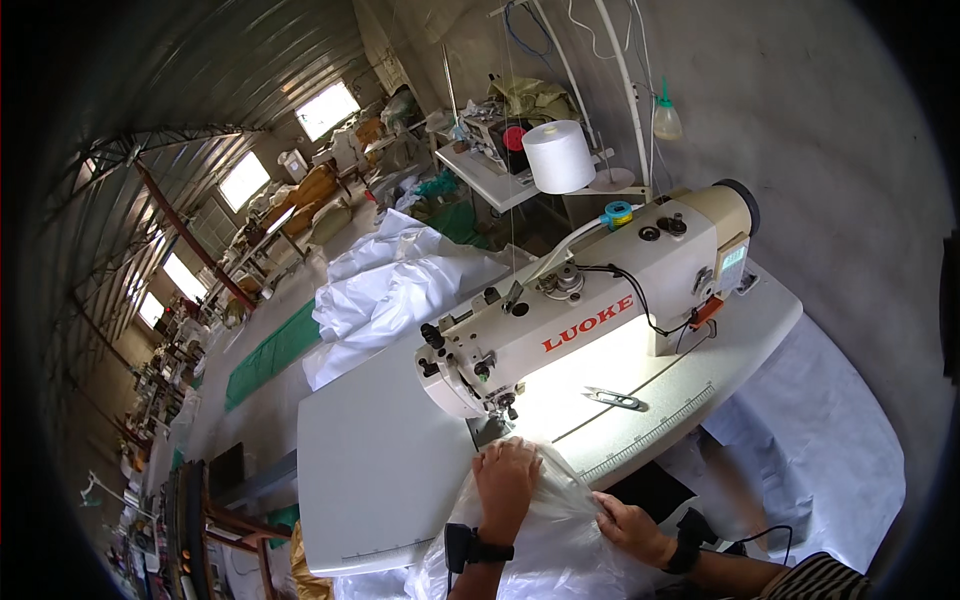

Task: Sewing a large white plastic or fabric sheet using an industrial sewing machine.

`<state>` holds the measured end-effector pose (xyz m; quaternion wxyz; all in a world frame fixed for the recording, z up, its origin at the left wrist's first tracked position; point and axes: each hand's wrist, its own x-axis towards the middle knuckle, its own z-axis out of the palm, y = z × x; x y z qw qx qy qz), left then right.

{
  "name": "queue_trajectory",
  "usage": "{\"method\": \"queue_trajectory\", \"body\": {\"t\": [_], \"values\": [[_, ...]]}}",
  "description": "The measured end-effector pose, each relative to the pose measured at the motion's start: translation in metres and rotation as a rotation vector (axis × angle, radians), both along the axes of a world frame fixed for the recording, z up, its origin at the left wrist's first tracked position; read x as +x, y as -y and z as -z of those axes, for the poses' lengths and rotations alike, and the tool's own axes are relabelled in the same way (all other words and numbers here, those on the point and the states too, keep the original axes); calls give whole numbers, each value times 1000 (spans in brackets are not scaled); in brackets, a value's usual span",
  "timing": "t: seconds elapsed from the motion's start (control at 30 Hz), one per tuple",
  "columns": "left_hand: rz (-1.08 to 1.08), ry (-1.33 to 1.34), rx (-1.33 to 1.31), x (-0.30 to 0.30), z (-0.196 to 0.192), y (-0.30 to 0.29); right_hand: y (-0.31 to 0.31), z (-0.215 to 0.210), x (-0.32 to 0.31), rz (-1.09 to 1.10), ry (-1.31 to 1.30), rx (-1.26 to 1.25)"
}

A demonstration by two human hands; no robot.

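Observation:
A sheet of thin, translucent white plastic-like material (570, 520) hangs in folds over the near edge of the sewing machine's table. Just in front of the presser foot (497, 408), my left hand (507, 475) has its fingers bent over the gathered sheet and closed on it. Lower and to the right, my right hand (635, 530) pinches the sheet's edge between thumb and fingers, pulling it fairly taut between both hands. The white sewing machine (600, 290) stands over the table, its lamp lighting the surface under the arm.
Thread snips (615, 399) lie on the machine table (370, 450). A white thread cone (558, 157) stands behind the machine. White sheeting (390, 270) is heaped at the far left, and more pale sheeting (820, 420) hangs at the right beside the wall.

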<state>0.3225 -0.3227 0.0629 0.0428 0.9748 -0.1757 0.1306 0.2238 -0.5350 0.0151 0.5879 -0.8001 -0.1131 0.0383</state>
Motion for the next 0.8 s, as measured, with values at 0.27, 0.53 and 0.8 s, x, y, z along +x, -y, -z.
{"method": "queue_trajectory", "body": {"t": [0.27,0.53,0.8], "values": [[328,48,32,33,-8,9,-5,-13,-1,-42,228,-341],[229,166,-71,4,3,-14,-18,-22,-6,-185,429,-468],[292,143,-179,18,1,-16,-29,-6,-1,-171,441,-643]]}}
